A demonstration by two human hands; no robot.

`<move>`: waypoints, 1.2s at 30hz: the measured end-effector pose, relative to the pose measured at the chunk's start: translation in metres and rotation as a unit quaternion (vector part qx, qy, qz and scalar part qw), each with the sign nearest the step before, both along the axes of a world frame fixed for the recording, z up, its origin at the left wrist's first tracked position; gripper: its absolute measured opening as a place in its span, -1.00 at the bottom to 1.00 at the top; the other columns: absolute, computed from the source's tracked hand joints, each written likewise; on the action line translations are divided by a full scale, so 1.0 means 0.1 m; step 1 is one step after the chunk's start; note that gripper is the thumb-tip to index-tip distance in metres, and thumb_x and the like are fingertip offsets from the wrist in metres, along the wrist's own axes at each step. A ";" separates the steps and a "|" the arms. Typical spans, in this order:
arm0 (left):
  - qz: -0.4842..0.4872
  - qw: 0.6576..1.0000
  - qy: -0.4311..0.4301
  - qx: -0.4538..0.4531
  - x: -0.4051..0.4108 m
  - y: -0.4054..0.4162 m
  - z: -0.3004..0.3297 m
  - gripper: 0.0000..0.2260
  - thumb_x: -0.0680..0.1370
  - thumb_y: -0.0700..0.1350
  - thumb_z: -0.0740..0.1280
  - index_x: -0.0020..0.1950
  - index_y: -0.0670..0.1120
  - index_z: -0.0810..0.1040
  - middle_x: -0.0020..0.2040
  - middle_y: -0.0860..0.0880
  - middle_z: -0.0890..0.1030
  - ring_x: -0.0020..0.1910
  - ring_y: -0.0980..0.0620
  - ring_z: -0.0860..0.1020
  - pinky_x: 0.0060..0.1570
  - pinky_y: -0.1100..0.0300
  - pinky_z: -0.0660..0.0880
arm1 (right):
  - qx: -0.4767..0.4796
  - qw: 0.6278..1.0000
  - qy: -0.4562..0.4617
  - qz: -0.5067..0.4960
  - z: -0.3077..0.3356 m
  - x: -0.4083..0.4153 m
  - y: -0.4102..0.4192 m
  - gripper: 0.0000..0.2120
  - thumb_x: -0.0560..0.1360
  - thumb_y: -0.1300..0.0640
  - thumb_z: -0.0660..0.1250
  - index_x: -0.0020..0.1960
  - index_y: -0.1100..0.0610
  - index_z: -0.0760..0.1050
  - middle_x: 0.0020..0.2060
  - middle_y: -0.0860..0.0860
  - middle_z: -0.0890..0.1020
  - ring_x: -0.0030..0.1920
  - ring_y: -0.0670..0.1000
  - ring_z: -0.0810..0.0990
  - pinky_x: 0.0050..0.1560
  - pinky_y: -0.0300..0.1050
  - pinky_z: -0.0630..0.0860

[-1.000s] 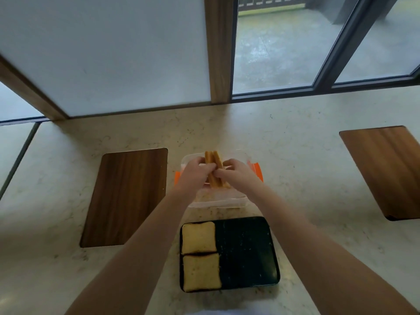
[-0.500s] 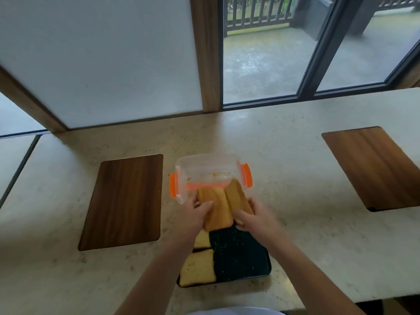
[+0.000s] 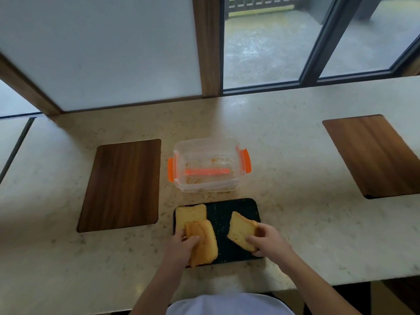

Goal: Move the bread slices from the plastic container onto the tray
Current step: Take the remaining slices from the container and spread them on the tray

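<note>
A: Entry, bread slices. Change since half a second ago?

B: Both hands have come down from in front of the plastic container (image 3: 208,164) to the tray (image 3: 236,209). The slices they carried together are now split between them. The view has also shifted, so the tray shows almost whole.

A: Count, bread.

B: One slice (image 3: 191,213) lies flat at the tray's far-left corner. The left hand (image 3: 181,248) is closed around a small stack (image 3: 203,239), at least two slices, edges fanned, over the tray's near-left part; I cannot tell the exact number, nor whether another slice lies beneath it. The right hand (image 3: 269,242) pinches one slice (image 3: 242,231) by its near-right corner, tilted, above the tray's right half; whether it touches the tray is unclear.

A: Container, contents?

B: One container, clear with orange clips, standing on the bench (image 3: 295,201) just beyond the tray. No whole slice shows inside, only crumbs and an orange strip seen through the wall.

A: Surroundings, counted.

B: One black tray. Two wooden boards: one board (image 3: 122,185) left of the container, one board (image 3: 372,155) well apart at the right. Windows (image 3: 268,39) behind the bench.
</note>
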State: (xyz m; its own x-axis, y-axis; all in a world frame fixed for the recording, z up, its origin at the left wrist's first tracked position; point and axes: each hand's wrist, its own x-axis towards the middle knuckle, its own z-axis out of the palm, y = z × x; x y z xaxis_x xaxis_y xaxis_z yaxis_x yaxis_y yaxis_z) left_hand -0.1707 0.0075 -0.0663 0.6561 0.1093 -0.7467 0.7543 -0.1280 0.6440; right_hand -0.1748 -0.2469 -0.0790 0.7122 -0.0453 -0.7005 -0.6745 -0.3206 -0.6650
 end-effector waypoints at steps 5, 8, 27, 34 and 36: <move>-0.031 0.999 -0.013 0.008 0.07 -0.07 0.04 -0.49 0.57 0.03 0.38 0.50 0.01 0.38 0.24 -0.01 0.55 0.14 -0.07 0.54 0.15 -0.10 0.52 | 0.022 0.998 -0.025 -0.062 -0.07 0.09 -0.03 -0.71 0.54 0.19 0.44 0.23 0.07 0.52 0.03 0.00 0.65 -0.02 -0.03 0.68 -0.19 -0.19 0.66; -0.039 0.999 -0.013 0.007 0.11 -0.10 0.05 -0.49 0.59 0.01 0.36 0.52 -0.01 0.35 0.30 -0.03 0.53 0.21 -0.11 0.52 0.27 -0.20 0.47 | 0.011 0.996 -0.027 -0.089 -0.09 0.19 -0.02 -0.60 0.55 0.24 0.42 0.36 0.19 0.45 0.08 0.07 0.61 0.04 0.04 0.65 -0.10 -0.11 0.68; -0.035 0.999 0.001 0.004 0.30 -0.19 -0.07 -0.55 0.57 -0.07 0.37 0.46 -0.06 0.42 0.24 -0.07 0.56 0.19 -0.14 0.54 0.27 -0.25 0.47 | -0.398 0.854 -0.175 0.286 -0.27 0.37 0.16 -0.20 0.47 -0.12 0.45 0.59 -0.02 0.14 0.53 0.07 0.27 0.48 0.15 0.23 0.38 0.13 0.37; -0.043 0.999 0.004 -0.009 0.39 -0.28 -0.04 -0.49 0.58 -0.05 0.37 0.52 -0.04 0.36 0.30 -0.07 0.54 0.21 -0.12 0.53 0.28 -0.22 0.47 | -0.422 0.791 -0.133 0.423 -0.28 0.51 0.17 -0.16 0.46 0.15 0.43 0.60 0.00 0.07 0.56 0.13 0.18 0.51 0.24 0.15 0.41 0.24 0.29; -0.045 0.999 0.003 -0.012 0.40 -0.29 -0.02 -0.48 0.58 -0.05 0.37 0.53 -0.03 0.34 0.32 -0.06 0.53 0.23 -0.12 0.51 0.29 -0.22 0.46 | -0.420 0.791 -0.138 0.422 -0.29 0.52 0.15 -0.16 0.45 0.19 0.42 0.60 0.05 0.06 0.54 0.12 0.21 0.48 0.23 0.19 0.38 0.21 0.33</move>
